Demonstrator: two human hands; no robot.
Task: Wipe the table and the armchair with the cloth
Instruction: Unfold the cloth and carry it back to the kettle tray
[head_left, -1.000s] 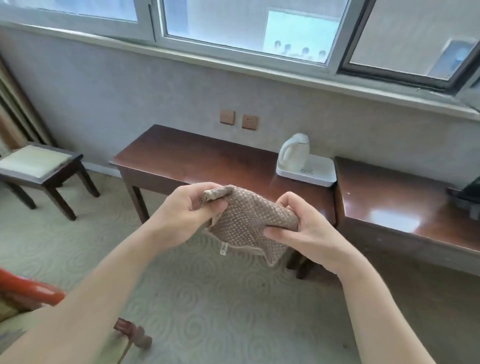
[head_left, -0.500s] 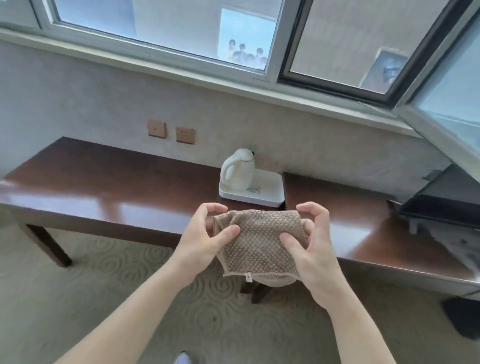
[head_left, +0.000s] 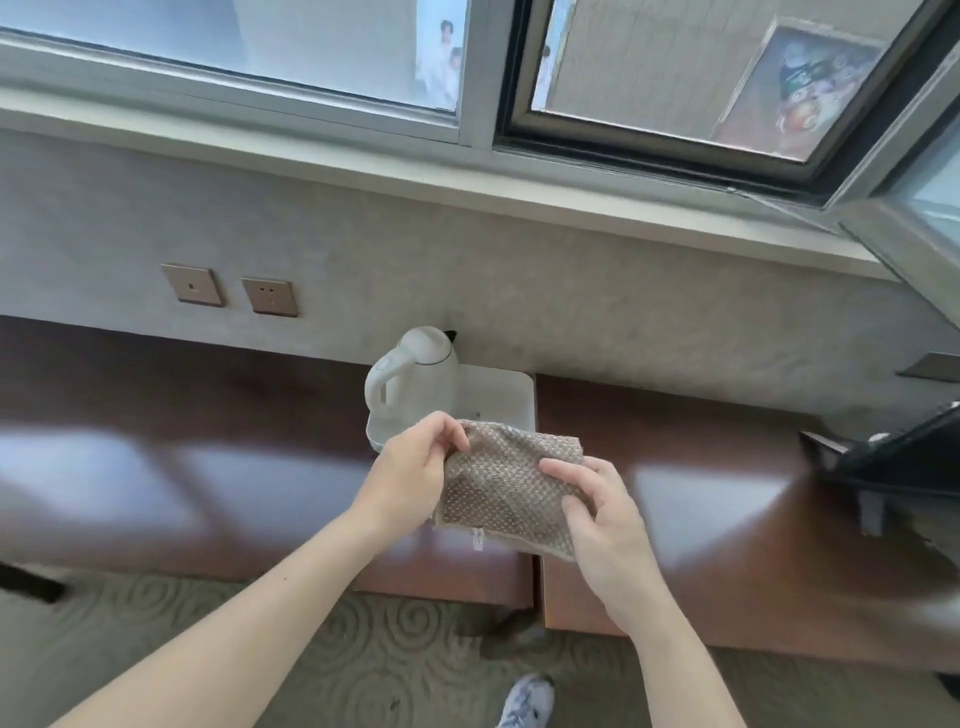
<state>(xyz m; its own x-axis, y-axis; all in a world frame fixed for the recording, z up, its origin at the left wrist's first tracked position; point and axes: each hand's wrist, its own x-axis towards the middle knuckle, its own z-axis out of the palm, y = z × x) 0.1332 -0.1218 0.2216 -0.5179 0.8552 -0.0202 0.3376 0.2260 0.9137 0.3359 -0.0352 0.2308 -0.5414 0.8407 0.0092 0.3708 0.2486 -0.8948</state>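
Both hands held the cloth (head_left: 506, 488) in the air above the table (head_left: 218, 467): left hand (head_left: 415, 470) pinched its upper left edge, right hand (head_left: 597, 512) pinched its right side. Best folded flat into a pad before wiping. Kettle (head_left: 415, 374) stood on a white tray (head_left: 511, 400); contents hidden. No armchair visible.

Cloth held above the tabletop
The cloth (head_left: 506, 491) is gripped by both hands, left hand (head_left: 410, 478) and right hand (head_left: 605, 525), before a kettle (head_left: 415, 371).

table (head_left: 218, 467) left bare – kettle (head_left: 415, 374) blocks centre.
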